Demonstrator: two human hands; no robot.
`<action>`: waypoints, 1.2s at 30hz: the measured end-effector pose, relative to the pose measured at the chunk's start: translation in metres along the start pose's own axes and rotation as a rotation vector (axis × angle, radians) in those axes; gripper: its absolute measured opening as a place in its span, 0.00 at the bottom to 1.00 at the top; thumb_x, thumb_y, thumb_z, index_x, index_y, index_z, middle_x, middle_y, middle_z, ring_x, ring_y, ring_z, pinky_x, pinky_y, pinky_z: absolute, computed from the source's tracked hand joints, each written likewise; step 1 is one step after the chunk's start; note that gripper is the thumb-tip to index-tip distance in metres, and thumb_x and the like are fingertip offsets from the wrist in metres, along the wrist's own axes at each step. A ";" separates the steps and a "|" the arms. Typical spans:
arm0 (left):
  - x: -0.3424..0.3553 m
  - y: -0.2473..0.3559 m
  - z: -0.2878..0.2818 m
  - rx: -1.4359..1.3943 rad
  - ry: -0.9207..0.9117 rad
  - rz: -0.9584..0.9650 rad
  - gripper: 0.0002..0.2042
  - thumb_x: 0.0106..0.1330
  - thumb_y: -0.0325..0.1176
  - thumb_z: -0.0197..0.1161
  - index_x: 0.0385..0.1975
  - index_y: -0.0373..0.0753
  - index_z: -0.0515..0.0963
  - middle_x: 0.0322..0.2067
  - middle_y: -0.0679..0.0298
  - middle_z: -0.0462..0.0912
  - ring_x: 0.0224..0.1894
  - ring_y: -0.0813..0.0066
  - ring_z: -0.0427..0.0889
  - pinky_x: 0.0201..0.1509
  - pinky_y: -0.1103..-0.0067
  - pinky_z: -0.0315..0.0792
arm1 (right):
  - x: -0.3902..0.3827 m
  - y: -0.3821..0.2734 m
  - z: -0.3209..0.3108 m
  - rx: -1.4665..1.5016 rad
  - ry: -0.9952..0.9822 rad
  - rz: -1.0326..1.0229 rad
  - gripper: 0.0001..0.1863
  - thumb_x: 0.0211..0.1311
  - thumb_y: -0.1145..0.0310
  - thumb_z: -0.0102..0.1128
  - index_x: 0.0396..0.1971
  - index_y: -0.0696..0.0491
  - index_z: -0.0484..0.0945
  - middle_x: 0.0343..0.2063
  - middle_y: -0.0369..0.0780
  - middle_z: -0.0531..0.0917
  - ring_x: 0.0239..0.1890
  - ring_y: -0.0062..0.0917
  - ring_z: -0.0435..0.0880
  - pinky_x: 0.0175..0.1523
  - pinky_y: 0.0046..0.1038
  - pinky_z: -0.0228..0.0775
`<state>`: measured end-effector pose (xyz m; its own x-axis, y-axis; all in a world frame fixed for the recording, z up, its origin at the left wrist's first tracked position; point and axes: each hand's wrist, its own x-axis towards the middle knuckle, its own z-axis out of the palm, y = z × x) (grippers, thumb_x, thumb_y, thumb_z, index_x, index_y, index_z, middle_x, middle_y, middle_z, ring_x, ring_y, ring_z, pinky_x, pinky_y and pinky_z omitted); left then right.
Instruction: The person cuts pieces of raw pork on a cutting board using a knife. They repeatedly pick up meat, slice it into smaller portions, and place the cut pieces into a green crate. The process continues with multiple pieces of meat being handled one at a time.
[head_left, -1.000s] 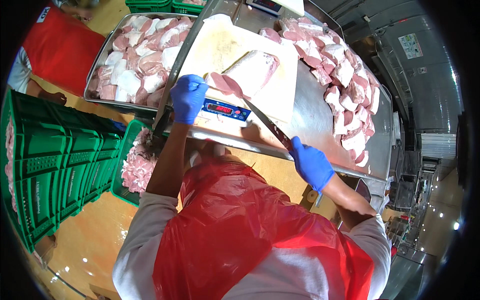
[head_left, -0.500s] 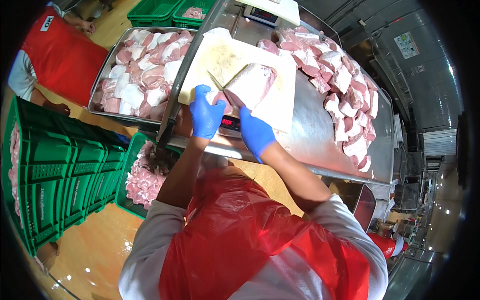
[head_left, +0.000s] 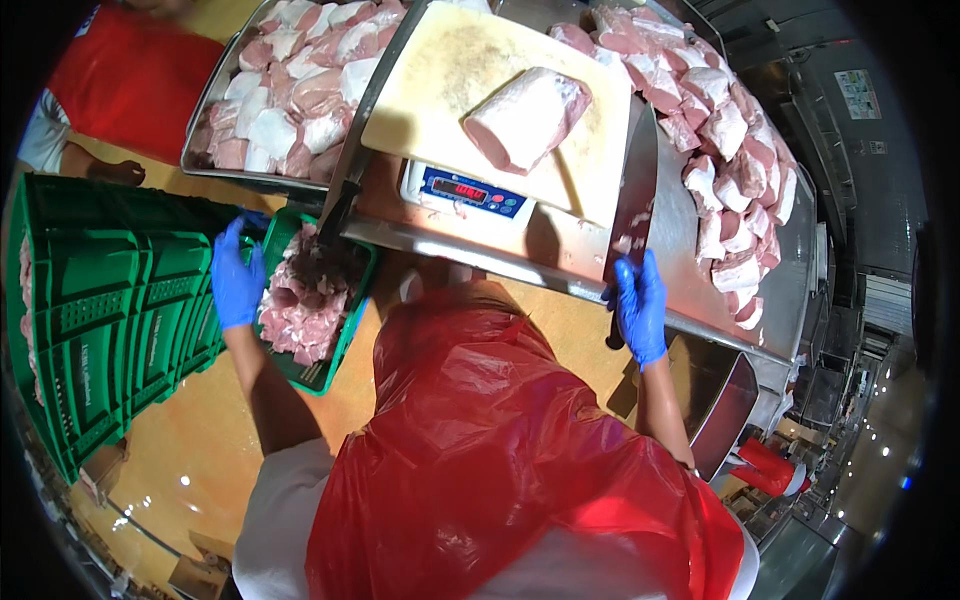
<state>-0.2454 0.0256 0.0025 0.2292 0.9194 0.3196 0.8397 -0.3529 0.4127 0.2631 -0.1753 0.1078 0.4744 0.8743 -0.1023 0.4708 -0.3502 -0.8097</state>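
My right hand, in a blue glove, grips a large broad-bladed knife by its dark handle. The blade points away from me, just off the right edge of the cutting board. A thick block of pale meat lies on the board with its cut face toward me, and neither hand touches it. Out to the left, my gloved left hand is empty with its fingers apart. It is beside the green crate of meat trimmings.
A digital scale shows under the board's near edge. Cut meat is heaped on the steel table at right. A metal tray of meat pieces stands at far left. Stacked green crates and a person in a red apron are at left.
My left hand has moved from the board to the left and let go of a small meat piece. My right hand has drawn the knife off the board to the right.
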 end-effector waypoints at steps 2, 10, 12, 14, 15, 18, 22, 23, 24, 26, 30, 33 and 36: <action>0.033 0.031 0.018 -0.345 0.073 -0.164 0.17 0.65 0.24 0.62 0.54 0.35 0.78 0.44 0.52 0.84 0.43 0.65 0.85 0.49 0.72 0.77 | 0.017 0.005 0.004 -0.063 0.038 -0.115 0.11 0.75 0.66 0.54 0.42 0.60 0.73 0.21 0.38 0.76 0.21 0.20 0.74 0.27 0.27 0.68; 0.079 0.251 0.053 -0.724 -0.089 0.182 0.24 0.66 0.33 0.64 0.62 0.37 0.72 0.42 0.52 0.77 0.39 0.58 0.81 0.42 0.67 0.76 | 0.085 -0.034 0.037 -0.228 0.108 -0.558 0.07 0.69 0.73 0.57 0.44 0.58 0.75 0.33 0.52 0.82 0.36 0.52 0.82 0.38 0.40 0.74; 0.067 0.277 0.061 -0.709 -0.177 0.194 0.24 0.66 0.35 0.63 0.62 0.38 0.72 0.41 0.50 0.75 0.39 0.52 0.81 0.41 0.63 0.76 | 0.102 -0.045 0.052 -0.226 0.059 -0.590 0.06 0.69 0.71 0.57 0.41 0.57 0.75 0.36 0.52 0.81 0.38 0.52 0.81 0.40 0.42 0.74; 0.054 0.279 0.082 -0.652 -0.173 0.265 0.19 0.66 0.33 0.63 0.56 0.37 0.74 0.41 0.50 0.76 0.38 0.49 0.81 0.40 0.63 0.76 | 0.116 -0.056 0.063 -0.253 0.040 -0.692 0.07 0.70 0.68 0.56 0.41 0.55 0.74 0.34 0.52 0.80 0.36 0.52 0.81 0.40 0.43 0.74; 0.048 0.277 0.085 -0.659 -0.148 0.277 0.16 0.66 0.32 0.63 0.52 0.36 0.76 0.40 0.50 0.77 0.37 0.50 0.82 0.39 0.64 0.76 | 0.121 -0.059 0.065 -0.284 0.025 -0.727 0.07 0.71 0.67 0.55 0.41 0.55 0.73 0.34 0.51 0.80 0.36 0.51 0.81 0.40 0.43 0.74; 0.035 0.268 0.079 -0.560 -0.153 0.232 0.12 0.66 0.29 0.62 0.47 0.35 0.78 0.39 0.50 0.78 0.37 0.49 0.82 0.39 0.64 0.76 | 0.123 -0.070 0.070 -0.301 -0.063 -0.742 0.08 0.71 0.64 0.54 0.43 0.52 0.72 0.33 0.49 0.80 0.35 0.51 0.82 0.39 0.45 0.75; 0.021 0.239 0.081 -0.542 -0.168 0.140 0.11 0.66 0.30 0.60 0.46 0.36 0.79 0.37 0.51 0.80 0.36 0.50 0.82 0.40 0.63 0.77 | 0.115 -0.043 0.055 -0.667 -0.275 -0.611 0.15 0.72 0.61 0.52 0.54 0.49 0.68 0.38 0.52 0.81 0.36 0.50 0.84 0.39 0.44 0.77; 0.019 0.231 0.079 -0.557 -0.196 0.087 0.11 0.66 0.31 0.60 0.45 0.37 0.80 0.36 0.51 0.80 0.35 0.50 0.82 0.39 0.63 0.77 | 0.108 -0.029 0.037 -0.707 -0.339 -0.550 0.16 0.71 0.62 0.53 0.55 0.48 0.69 0.38 0.52 0.81 0.36 0.50 0.84 0.39 0.45 0.77; 0.019 0.224 0.078 -0.566 -0.126 0.081 0.10 0.66 0.31 0.60 0.44 0.36 0.80 0.36 0.51 0.81 0.34 0.51 0.82 0.39 0.64 0.77 | 0.101 -0.013 0.015 -0.748 -0.399 -0.488 0.17 0.70 0.63 0.55 0.56 0.48 0.69 0.39 0.53 0.81 0.36 0.50 0.84 0.39 0.45 0.77; 0.022 0.213 0.078 -0.588 0.024 0.068 0.09 0.66 0.30 0.60 0.42 0.36 0.81 0.35 0.51 0.82 0.34 0.52 0.82 0.38 0.66 0.77 | 0.083 0.025 -0.036 -0.832 -0.386 -0.478 0.15 0.69 0.63 0.57 0.52 0.48 0.70 0.36 0.52 0.81 0.34 0.50 0.83 0.36 0.45 0.76; 0.036 0.209 0.073 -0.498 0.088 0.018 0.09 0.65 0.30 0.62 0.42 0.35 0.81 0.38 0.51 0.83 0.36 0.52 0.83 0.40 0.69 0.78 | 0.062 0.035 -0.084 -0.871 -0.325 -0.475 0.08 0.68 0.66 0.59 0.43 0.50 0.72 0.32 0.50 0.80 0.28 0.51 0.82 0.31 0.46 0.74; 0.051 0.261 0.073 -0.524 0.147 0.118 0.07 0.66 0.30 0.62 0.40 0.36 0.81 0.41 0.54 0.82 0.39 0.54 0.83 0.39 0.68 0.79 | 0.060 0.019 -0.066 -0.662 -0.159 -0.573 0.06 0.68 0.70 0.59 0.39 0.53 0.72 0.32 0.51 0.79 0.29 0.52 0.80 0.32 0.46 0.72; 0.066 0.300 0.102 -0.539 0.201 0.382 0.06 0.62 0.29 0.64 0.37 0.37 0.81 0.42 0.58 0.81 0.40 0.58 0.82 0.41 0.69 0.79 | 0.074 -0.006 -0.018 -0.513 -0.039 -0.637 0.06 0.67 0.71 0.59 0.39 0.54 0.72 0.32 0.51 0.78 0.31 0.52 0.80 0.33 0.46 0.72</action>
<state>0.0718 -0.0020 0.0605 0.3208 0.6814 0.6578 0.3445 -0.7309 0.5892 0.3087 -0.1148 0.1158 -0.0204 0.9654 0.2601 0.9275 0.1155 -0.3556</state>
